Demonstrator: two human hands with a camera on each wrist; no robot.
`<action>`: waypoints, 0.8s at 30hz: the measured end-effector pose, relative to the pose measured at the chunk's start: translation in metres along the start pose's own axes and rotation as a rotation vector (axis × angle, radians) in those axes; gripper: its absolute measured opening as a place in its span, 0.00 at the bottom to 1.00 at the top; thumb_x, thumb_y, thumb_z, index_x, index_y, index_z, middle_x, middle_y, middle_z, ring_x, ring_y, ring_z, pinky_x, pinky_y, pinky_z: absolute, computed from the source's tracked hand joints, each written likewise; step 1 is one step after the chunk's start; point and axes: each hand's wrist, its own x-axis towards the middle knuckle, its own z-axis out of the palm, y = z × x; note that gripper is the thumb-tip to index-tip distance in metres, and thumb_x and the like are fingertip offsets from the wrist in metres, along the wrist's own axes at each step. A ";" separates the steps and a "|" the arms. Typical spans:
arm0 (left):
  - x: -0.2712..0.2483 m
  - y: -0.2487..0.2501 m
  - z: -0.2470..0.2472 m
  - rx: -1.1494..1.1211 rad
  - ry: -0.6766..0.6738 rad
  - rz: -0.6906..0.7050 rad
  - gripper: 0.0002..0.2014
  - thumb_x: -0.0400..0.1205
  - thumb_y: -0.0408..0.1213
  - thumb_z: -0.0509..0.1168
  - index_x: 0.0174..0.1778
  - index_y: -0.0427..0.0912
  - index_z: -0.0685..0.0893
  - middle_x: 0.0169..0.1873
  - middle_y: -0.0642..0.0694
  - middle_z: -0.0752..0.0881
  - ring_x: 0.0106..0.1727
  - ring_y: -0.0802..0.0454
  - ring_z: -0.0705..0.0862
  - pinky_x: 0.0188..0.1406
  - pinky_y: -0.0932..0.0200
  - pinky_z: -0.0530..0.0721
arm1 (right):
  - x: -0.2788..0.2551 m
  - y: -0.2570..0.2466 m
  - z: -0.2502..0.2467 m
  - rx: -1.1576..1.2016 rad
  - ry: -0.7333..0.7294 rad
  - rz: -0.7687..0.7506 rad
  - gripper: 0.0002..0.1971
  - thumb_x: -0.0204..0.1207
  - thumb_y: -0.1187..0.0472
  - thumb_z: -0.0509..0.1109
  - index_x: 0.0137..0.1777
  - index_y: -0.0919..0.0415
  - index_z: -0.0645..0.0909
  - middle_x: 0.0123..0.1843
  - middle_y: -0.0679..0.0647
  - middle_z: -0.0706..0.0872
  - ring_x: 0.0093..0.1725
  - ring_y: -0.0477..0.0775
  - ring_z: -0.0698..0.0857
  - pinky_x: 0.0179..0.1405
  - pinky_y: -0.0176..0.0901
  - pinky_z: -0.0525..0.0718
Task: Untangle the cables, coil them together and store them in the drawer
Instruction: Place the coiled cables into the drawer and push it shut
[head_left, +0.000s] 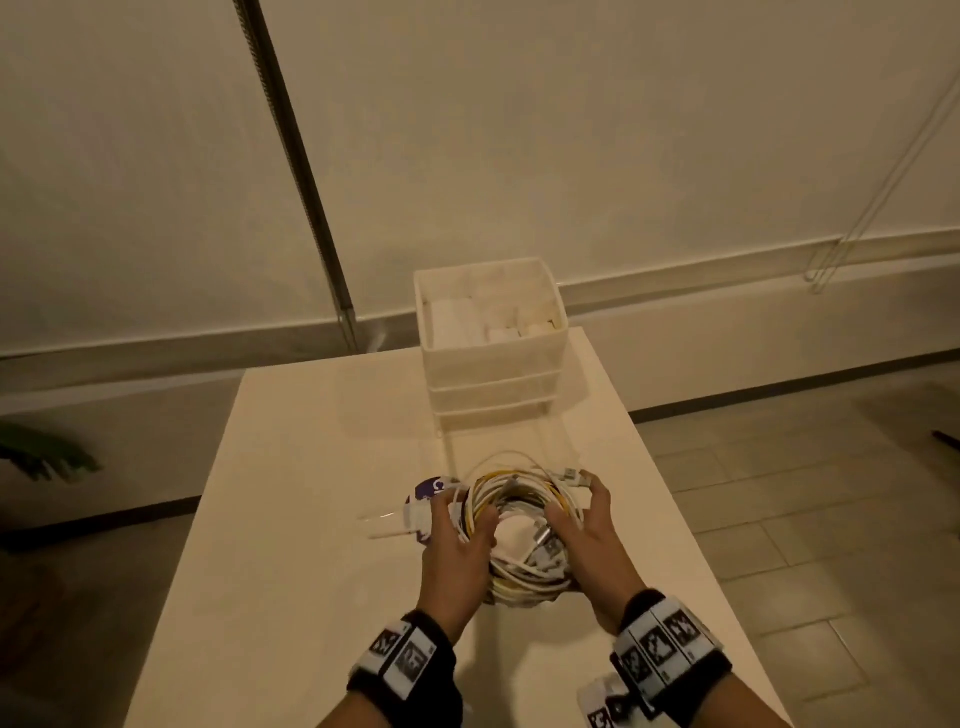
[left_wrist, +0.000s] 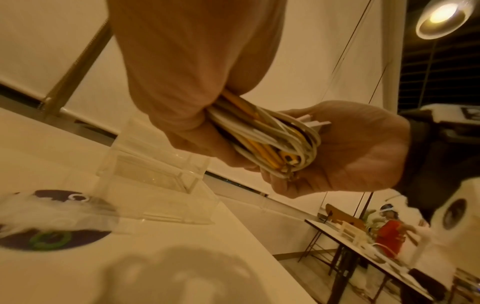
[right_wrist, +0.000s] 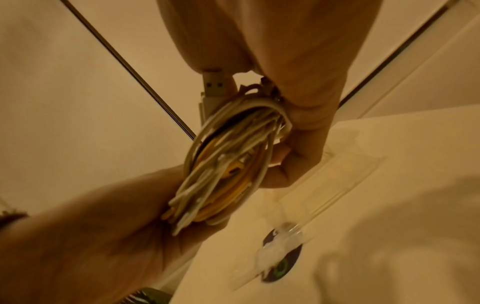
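A coil of white and yellow cables (head_left: 522, 540) hangs just above the white table (head_left: 291, 519), held between both hands. My left hand (head_left: 465, 519) grips its left side, with the thumb inside the loop. My right hand (head_left: 582, 512) grips the right side, near a USB plug (right_wrist: 214, 86). In the left wrist view the cable coil (left_wrist: 272, 142) is squeezed flat between the left hand (left_wrist: 187, 98) and the right hand (left_wrist: 350, 156). The white drawer unit (head_left: 493, 374) stands at the table's far end. A clear drawer (left_wrist: 166, 185) seems pulled out toward the hands.
A purple disc (head_left: 431, 488) with a green ring and clear plastic on it lies left of the coil. The unit's top bin (head_left: 550, 306) holds white blocks. The table's right edge (head_left: 691, 530) drops to tiled floor. Another person works at a far table (left_wrist: 389, 232).
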 end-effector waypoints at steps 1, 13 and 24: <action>0.018 0.002 0.011 0.009 0.019 -0.020 0.17 0.79 0.56 0.67 0.60 0.59 0.70 0.45 0.50 0.88 0.42 0.52 0.89 0.49 0.43 0.88 | 0.020 -0.006 -0.007 -0.023 -0.003 0.013 0.27 0.80 0.50 0.67 0.72 0.33 0.57 0.64 0.56 0.83 0.61 0.63 0.85 0.58 0.69 0.84; 0.183 -0.022 0.066 0.398 0.094 -0.168 0.17 0.89 0.51 0.52 0.66 0.45 0.75 0.59 0.36 0.86 0.60 0.35 0.83 0.55 0.51 0.77 | 0.232 -0.004 -0.021 -0.263 -0.082 0.342 0.24 0.77 0.49 0.64 0.70 0.47 0.58 0.54 0.63 0.82 0.52 0.69 0.86 0.52 0.72 0.85; 0.252 -0.054 0.054 0.655 -0.082 -0.296 0.16 0.90 0.39 0.50 0.61 0.33 0.78 0.63 0.30 0.82 0.63 0.32 0.80 0.55 0.53 0.75 | 0.265 -0.039 0.005 -1.005 -0.363 0.339 0.13 0.82 0.65 0.62 0.60 0.74 0.80 0.68 0.68 0.81 0.66 0.63 0.82 0.49 0.43 0.84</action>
